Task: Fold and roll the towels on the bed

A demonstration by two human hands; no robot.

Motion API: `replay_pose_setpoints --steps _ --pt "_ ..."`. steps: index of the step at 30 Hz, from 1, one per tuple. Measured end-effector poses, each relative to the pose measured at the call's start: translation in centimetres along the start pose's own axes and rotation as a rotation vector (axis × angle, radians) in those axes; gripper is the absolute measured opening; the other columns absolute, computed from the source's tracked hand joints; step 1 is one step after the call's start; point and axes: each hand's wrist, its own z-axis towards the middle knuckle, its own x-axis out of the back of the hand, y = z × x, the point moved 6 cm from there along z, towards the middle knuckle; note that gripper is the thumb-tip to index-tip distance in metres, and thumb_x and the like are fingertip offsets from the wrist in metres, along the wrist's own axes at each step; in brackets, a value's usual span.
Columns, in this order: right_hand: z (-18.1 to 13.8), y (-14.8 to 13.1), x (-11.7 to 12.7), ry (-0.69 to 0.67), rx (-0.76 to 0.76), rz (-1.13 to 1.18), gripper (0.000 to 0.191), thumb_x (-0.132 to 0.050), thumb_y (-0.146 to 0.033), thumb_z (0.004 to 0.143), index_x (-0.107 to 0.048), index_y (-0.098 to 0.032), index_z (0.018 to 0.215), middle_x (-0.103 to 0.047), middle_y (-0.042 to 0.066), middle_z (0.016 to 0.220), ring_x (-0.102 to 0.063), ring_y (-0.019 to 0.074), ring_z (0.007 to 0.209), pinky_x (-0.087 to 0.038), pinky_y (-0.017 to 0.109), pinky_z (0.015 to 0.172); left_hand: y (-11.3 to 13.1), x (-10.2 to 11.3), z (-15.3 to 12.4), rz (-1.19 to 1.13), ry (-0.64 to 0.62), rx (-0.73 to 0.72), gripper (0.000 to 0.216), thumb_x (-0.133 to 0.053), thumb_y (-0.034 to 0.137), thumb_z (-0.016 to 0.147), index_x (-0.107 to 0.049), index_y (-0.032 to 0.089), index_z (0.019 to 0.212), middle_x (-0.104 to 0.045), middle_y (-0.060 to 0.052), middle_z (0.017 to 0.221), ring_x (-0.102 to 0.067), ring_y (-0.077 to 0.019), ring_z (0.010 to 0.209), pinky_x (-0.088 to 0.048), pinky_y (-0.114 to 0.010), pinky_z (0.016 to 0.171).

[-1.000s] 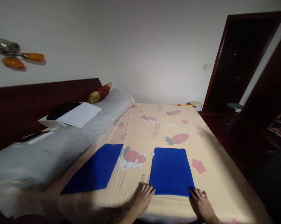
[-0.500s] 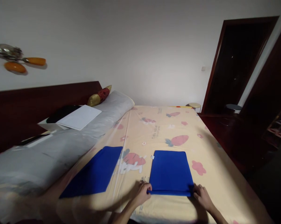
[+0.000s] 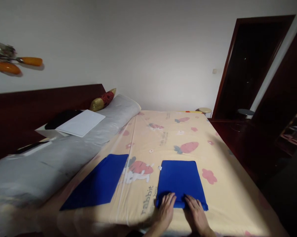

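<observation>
A folded blue cloth [image 3: 180,179] lies on the pale yellow bedsheet [image 3: 168,138] printed with carrots and rabbits. My left hand [image 3: 165,210] rests flat on the cloth's near edge with fingers stretched out. My right hand [image 3: 195,214] lies flat beside it on the same near edge, fingers also spread. The two hands sit close together near the middle of that edge. A second blue cloth [image 3: 99,184] lies spread on the sheet to the left, untouched.
A long grey bolster [image 3: 64,151] runs along the dark wooden headboard [image 3: 39,108], with a white sheet of paper [image 3: 80,122] and a gold and red cushion [image 3: 101,100] on it. A dark doorway [image 3: 249,65] and dark wooden furniture [image 3: 274,131] stand at the right.
My hands moved from the cloth's near corners, pinched and folded the near edge, and now lie flat together on the middle of it. The cloth looks shorter.
</observation>
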Motion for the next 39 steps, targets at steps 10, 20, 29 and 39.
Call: replay_pose_setpoints --steps 10,20,29,39 --pt "-1.9 5.3 0.9 0.054 -0.022 -0.127 0.051 -0.039 -0.033 0.093 -0.035 -0.031 0.144 -0.042 0.003 0.148 -0.039 0.0240 0.135 -0.030 0.046 0.109 -4.3 1.6 -2.6 0.128 0.060 -0.181 0.063 -0.034 0.029 0.096 -0.003 0.029 0.150 -0.026 -0.001 0.156 -0.029 -0.0213 0.141 -0.026 -0.049 0.116" --pt "1.3 -2.7 -0.5 0.150 -0.004 -0.052 0.027 -0.047 -0.032 0.090 -0.058 -0.029 0.114 -0.066 0.005 0.111 -0.059 0.0239 0.100 -0.045 0.041 0.087 1.0 -0.9 0.6 -0.019 0.108 0.007 0.036 -0.029 0.027 0.097 -0.053 0.026 0.124 -0.059 -0.006 0.128 -0.050 -0.0216 0.121 -0.038 -0.041 0.104" --pt "0.5 0.1 1.2 0.121 0.018 -0.087 0.029 -0.047 -0.048 0.091 -0.059 -0.030 0.111 -0.066 0.003 0.104 -0.059 0.0246 0.098 -0.045 0.041 0.085 -1.8 -0.2 -0.6 0.106 0.108 -0.125 0.026 -0.037 0.033 0.096 -0.055 0.028 0.114 -0.061 -0.002 0.117 -0.053 -0.0210 0.115 -0.039 -0.042 0.103" --pt "-0.1 2.6 2.5 0.140 0.026 -0.136 0.017 -0.048 -0.036 0.092 -0.062 -0.027 0.095 -0.067 0.001 0.088 -0.059 0.0210 0.085 -0.043 0.036 0.080 -2.9 -0.4 -0.1 0.098 0.125 -0.144 0.025 -0.035 0.028 0.096 -0.059 0.025 0.101 -0.068 -0.002 0.099 -0.062 -0.0190 0.101 -0.047 -0.035 0.094"
